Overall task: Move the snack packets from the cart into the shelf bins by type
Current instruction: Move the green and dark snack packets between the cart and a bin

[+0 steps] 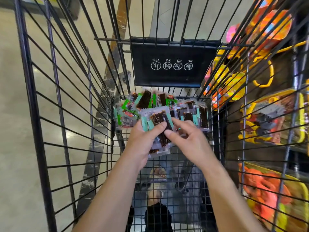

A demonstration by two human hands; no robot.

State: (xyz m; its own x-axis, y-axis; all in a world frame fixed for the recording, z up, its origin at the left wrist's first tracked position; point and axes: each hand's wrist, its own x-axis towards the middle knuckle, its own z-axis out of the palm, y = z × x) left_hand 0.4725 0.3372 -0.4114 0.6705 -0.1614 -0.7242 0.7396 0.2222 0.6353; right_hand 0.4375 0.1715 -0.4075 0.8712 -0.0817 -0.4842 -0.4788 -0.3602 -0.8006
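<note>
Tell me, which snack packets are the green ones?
The green-wrapped snack packets heaped at the cart's far left; the other packets are clear with teal strips.

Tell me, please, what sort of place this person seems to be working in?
Most likely a shop aisle: a wire shopping cart on a polished floor, loose snack packets in it, and packaged goods on a rack on the right.

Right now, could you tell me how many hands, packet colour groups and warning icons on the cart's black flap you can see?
Hands: 2, left hand holding a stack of clear packets, right hand touching it
Packet colour groups: 2, green packets and the clear ones
Flap icons: 4
Total: 8
</note>
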